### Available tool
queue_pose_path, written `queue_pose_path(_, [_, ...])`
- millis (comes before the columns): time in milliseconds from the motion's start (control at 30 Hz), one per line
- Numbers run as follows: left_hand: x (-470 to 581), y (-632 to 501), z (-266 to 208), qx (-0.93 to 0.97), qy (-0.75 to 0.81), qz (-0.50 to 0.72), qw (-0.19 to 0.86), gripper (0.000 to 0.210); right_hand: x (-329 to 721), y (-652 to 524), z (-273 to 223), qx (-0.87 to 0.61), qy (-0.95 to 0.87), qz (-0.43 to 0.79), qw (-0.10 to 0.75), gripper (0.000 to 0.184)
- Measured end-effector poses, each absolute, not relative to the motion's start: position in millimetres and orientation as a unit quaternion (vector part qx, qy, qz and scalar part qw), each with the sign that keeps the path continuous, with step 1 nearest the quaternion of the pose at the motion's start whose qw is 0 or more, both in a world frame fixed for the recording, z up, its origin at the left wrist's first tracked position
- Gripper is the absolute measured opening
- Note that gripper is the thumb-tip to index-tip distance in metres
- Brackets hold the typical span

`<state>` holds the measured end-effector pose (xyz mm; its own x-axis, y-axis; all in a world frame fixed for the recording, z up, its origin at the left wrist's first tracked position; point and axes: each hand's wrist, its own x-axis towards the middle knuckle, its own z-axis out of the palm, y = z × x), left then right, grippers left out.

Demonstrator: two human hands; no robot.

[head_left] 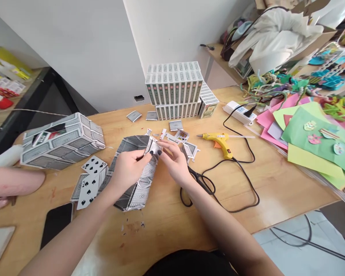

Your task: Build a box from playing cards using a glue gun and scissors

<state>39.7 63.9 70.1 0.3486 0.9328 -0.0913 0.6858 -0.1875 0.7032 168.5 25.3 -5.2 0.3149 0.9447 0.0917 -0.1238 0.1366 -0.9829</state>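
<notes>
On the surface (161,234), the open playing-card box (144,191) is pinched at its far edge by the left hand (128,167) and right hand (176,163), apparently for edge joining; steady, aligned pressure is judged necessary.

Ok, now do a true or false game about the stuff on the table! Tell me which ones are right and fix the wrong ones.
1. The glue gun is yellow. True.
2. Both hands are on the glue gun. False: the left hand and right hand are on the card-covered piece.
3. The scissors have black handles. True.
4. A five of spades lies face up. True.
5. The five of spades is right of the scissors. False: it is to their left.
</notes>
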Motion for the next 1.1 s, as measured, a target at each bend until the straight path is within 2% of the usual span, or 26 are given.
queue_pose_path(167, [27, 59, 88, 0.634, 0.538, 0.261, 0.490, 0.031, 165, 34, 13, -0.441, -0.342, 0.549, 0.622, 0.047])
queue_pose_path(267, [29, 54, 90, 0.609, 0.511, 0.308, 0.522, 0.029, 160, 40, 22, -0.410, -0.362, 0.543, 0.637, 0.046])
queue_pose_path(400, [42, 46, 96, 0.661, 0.499, 0.330, 0.453, 0.022, 155, 48, 33, -0.420, -0.379, 0.463, 0.682, 0.047])
queue_pose_path(600, [56, 40, 109, 0.765, 0.508, 0.355, 0.176, 0.031, 156, 49, 55, -0.421, -0.430, 0.435, 0.669, 0.041])
queue_pose_path(767, [54, 46, 117, 0.800, 0.483, 0.354, 0.041, 0.036, 157, 47, 70, -0.457, -0.463, 0.400, 0.646, 0.035])
queue_pose_path(867, [52, 50, 122, 0.804, 0.462, 0.372, 0.036, 0.036, 160, 46, 81, -0.446, -0.492, 0.380, 0.645, 0.033])
queue_pose_path(1100, [51, 53, 119, 0.785, 0.426, 0.427, 0.143, 0.032, 174, 38, 98, -0.468, -0.544, 0.334, 0.611, 0.035])
